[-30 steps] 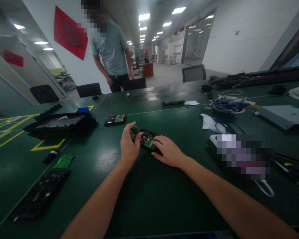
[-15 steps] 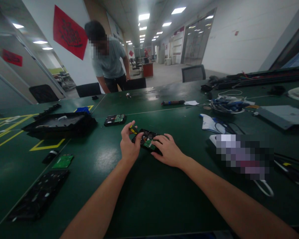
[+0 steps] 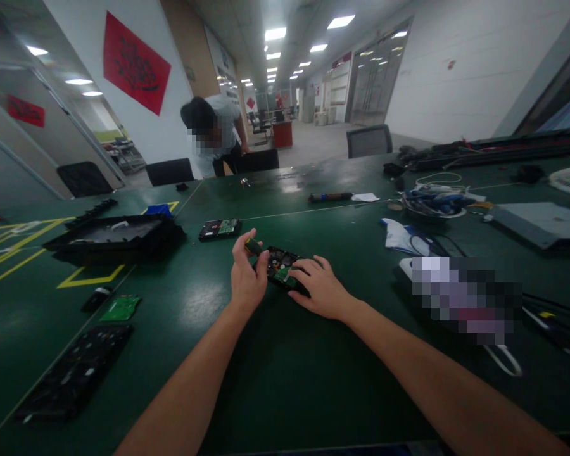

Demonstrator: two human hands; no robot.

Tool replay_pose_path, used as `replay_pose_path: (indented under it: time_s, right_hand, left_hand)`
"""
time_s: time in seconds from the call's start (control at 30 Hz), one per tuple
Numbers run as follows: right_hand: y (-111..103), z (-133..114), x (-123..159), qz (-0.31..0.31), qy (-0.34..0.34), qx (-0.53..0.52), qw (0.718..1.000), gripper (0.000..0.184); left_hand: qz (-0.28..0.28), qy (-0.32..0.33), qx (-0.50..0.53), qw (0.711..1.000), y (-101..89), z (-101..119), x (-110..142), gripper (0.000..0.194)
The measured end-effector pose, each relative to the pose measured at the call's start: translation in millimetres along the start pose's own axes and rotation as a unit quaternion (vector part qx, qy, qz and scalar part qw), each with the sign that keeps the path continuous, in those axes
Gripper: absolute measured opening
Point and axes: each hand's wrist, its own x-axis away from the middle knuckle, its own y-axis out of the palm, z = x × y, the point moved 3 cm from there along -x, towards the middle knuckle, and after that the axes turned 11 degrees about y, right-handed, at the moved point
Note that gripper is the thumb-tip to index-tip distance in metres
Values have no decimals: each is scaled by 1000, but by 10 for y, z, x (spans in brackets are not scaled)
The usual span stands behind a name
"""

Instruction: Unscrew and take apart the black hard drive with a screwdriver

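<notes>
In the middle of the table lies a black hard drive [image 3: 280,261] with a green circuit board facing up. My left hand [image 3: 247,273] is closed round the yellow and black handle of a screwdriver [image 3: 253,246] at the drive's left end; its tip is hidden. My right hand [image 3: 319,286] grips the drive's right end, fingers over the board and thumb at the near edge. A second hard drive [image 3: 219,228] with a green board lies apart, beyond my left hand.
To the left stand a black plastic tray [image 3: 109,235], a loose green circuit board [image 3: 120,308] and a black panel [image 3: 76,373]. At right are a bowl of cables [image 3: 434,201], a grey metal box [image 3: 541,223] and a blurred item. A person [image 3: 218,130] leans beyond the far edge.
The screwdriver handle has turned slightly in my left hand, and that thumb has shifted. My right hand keeps its place on the hard drive. The person opposite has bent lower.
</notes>
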Motion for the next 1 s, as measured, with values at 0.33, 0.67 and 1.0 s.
replay_pose_path:
  time_s: [0.33,0.67,1.0]
  right_hand:
    - [14,11,3,7,-5,-4,1000,39]
    - [25,19,3,12,-6,-3,1000,40]
    - [38,19,6,16,-11,-7,1000,40]
  left_hand:
    - [-1,0,-75,997,-34,-20,-11,56]
    - [19,-35,-13,999,-42,7,-4,55]
    - [17,24,-72,997,-56,42,-23,49]
